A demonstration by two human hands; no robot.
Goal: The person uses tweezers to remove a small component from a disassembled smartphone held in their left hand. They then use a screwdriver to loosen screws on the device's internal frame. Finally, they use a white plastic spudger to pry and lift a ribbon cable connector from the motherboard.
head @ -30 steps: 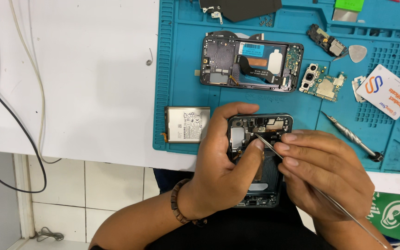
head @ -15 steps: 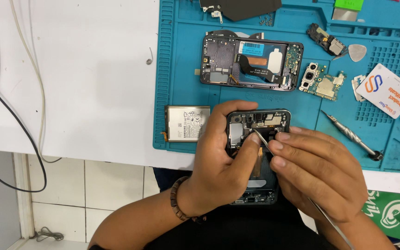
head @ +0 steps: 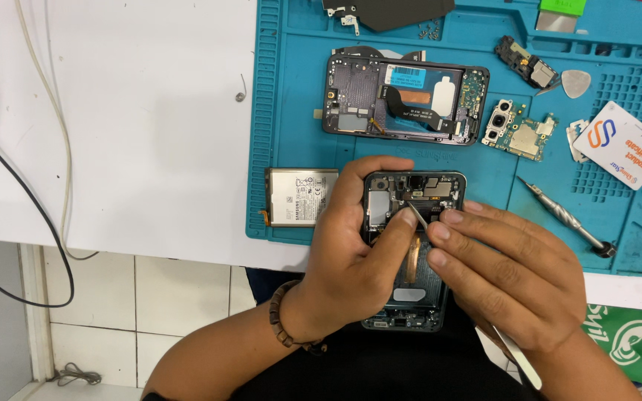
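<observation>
While gripped, phone (head: pixel 414 223) (opened) – between hands (head: pixel 358 252)

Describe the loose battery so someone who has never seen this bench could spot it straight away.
Start at the big blue work mat on the white table. At its lower left corner, just left of the left hand, lies the battery. It is a flat silver rectangle with printed labelling, plain and sealed, unlike the opened phone in the hands and the open phone frame above, which show circuitry.
</observation>
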